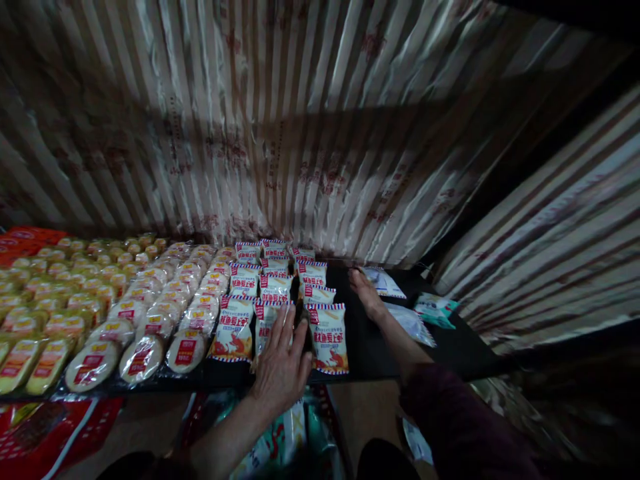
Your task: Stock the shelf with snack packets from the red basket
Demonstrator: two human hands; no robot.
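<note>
My left hand [283, 360] lies with its fingers stretched over a white and orange snack packet [265, 327] in the front row. Its fingers and thumb are apart, and part of that packet is hidden under them. Another snack packet [328, 339] with a striped top edge stands just right of the hand. My right hand [366, 293] reaches over the black shelf with its fingers extended, holding nothing that I can see. Close beside it lie a white and blue packet [384, 283] and a pale plastic packet [410, 324].
Rows of wrapped round cakes [143, 359] and yellow wrapped cakes [49, 365] fill the left of the black shelf [360, 360]. A teal packet [436, 309] lies at the right. Striped sheeting [280, 120] hangs behind. Below stands a red bag [90, 427] with other packages [295, 430].
</note>
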